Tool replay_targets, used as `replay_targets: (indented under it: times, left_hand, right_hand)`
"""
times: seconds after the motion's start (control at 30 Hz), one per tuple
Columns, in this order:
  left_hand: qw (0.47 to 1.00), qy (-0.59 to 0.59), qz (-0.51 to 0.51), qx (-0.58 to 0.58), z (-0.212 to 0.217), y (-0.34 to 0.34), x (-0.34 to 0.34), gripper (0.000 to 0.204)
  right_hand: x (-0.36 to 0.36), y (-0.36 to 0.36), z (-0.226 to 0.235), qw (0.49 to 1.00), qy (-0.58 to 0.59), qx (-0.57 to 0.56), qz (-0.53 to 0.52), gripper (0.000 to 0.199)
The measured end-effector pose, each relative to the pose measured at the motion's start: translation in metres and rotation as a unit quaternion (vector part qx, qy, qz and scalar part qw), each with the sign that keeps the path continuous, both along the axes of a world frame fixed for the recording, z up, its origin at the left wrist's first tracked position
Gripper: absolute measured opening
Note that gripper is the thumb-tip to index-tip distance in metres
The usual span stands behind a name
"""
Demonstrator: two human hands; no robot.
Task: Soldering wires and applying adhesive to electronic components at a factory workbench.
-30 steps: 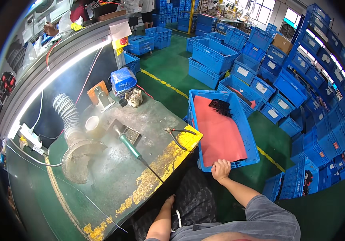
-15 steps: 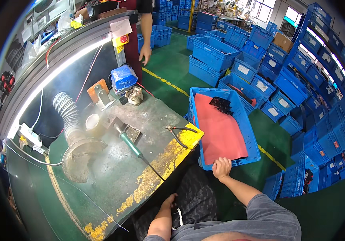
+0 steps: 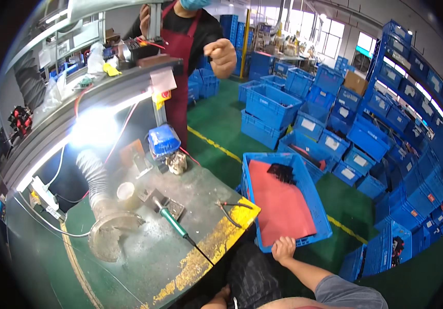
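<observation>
My right hand (image 3: 284, 250) is closed over the near rim of a blue plastic crate (image 3: 318, 208). A red sheet (image 3: 283, 206) lines the crate, and black parts (image 3: 282, 173) lie at its far end. Low in the picture, my left hand (image 3: 223, 294) rests by my lap next to the bench edge; its fingers are too hidden to read. On the bench (image 3: 201, 177) a green-handled soldering iron (image 3: 173, 222) lies with its tip at a small metal tray. Pliers with dark handles (image 3: 227, 214) sit on the yellow-painted bench corner.
A flexible fume hose (image 3: 95, 180) with a wide hood stands on the bench's left. Behind the bench is a co-worker in a dark red apron (image 3: 179, 77), one hand (image 3: 221, 55) raised. Stacked blue crates (image 3: 270, 105) fill the floor and racks at right.
The view has tilted up, so everything sits lower in it. The co-worker's lowered hand is now raised with a finger pointing. My right hand stays on the crate rim.
</observation>
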State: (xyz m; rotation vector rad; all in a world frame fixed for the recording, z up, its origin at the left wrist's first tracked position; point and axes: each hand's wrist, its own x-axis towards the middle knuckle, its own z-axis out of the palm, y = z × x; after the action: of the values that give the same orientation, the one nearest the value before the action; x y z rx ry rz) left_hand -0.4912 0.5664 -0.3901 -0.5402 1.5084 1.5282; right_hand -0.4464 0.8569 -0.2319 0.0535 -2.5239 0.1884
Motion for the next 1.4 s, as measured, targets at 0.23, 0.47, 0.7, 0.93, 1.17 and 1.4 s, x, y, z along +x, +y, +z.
replay_targets:
  times: [0.23,0.47,0.7,0.93,1.17,1.4]
  left_hand:
    - [0.981,0.154,-0.109,-0.034,-0.034,0.011,-0.022,0.059]
    - [0.948,0.231,-0.193,-0.099,-0.092,-0.011,0.05,0.06]
    - [0.934,0.175,-0.199,-0.239,-0.102,-0.024,0.122,0.049]
    - [0.887,0.392,-0.001,-0.244,0.029,-0.081,0.171,0.049]
    - [0.88,0.303,0.171,-0.323,0.224,-0.1,0.29,0.034]
    - [0.898,0.271,0.168,-0.304,0.497,-0.129,0.419,0.039]
  right_hand:
    - [0.005,-0.001,0.0,1.0,0.007,0.014,0.001,0.017]
    - [-0.003,-0.002,0.0,1.0,-0.001,0.016,0.015,0.02]
    - [-0.002,0.013,-0.019,0.99,-0.113,0.089,-0.009,0.024]
    - [-0.005,0.048,-0.04,0.972,-0.126,0.192,0.053,0.029]
    - [-0.101,0.022,-0.038,0.956,-0.09,0.246,0.131,0.03]
    - [-0.144,-0.01,-0.014,0.941,-0.118,0.282,0.145,0.027]
